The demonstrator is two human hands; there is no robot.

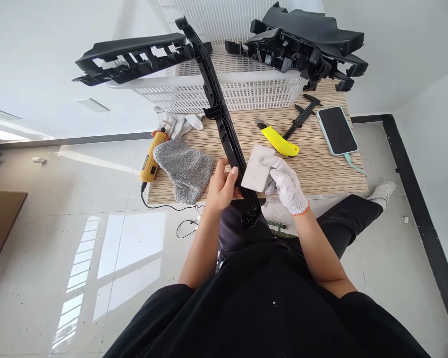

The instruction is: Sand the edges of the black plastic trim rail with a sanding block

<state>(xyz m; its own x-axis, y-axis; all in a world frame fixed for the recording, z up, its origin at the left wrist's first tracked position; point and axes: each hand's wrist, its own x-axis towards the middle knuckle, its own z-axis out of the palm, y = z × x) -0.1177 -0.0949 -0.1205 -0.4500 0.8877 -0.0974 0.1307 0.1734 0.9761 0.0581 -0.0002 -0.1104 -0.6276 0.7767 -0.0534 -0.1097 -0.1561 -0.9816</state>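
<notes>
Gripping the long, stiff, probably light black trim (224,124) near its lower end, the bare left hand (220,186) is clamping it while the gloved right hand (287,181), at 3 o'clock, is pinching a pad (257,169) against it.

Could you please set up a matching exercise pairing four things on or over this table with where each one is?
Things:
1. phone
2. yellow knife
3. grey glove
4. pale block

Places:
A. flat on the table, left of the long black part
B. in the gloved right hand
C. at the table's right edge, cable plugged in
D. between the pale block and the phone

Pairs: 1-C, 2-D, 3-A, 4-B
</notes>
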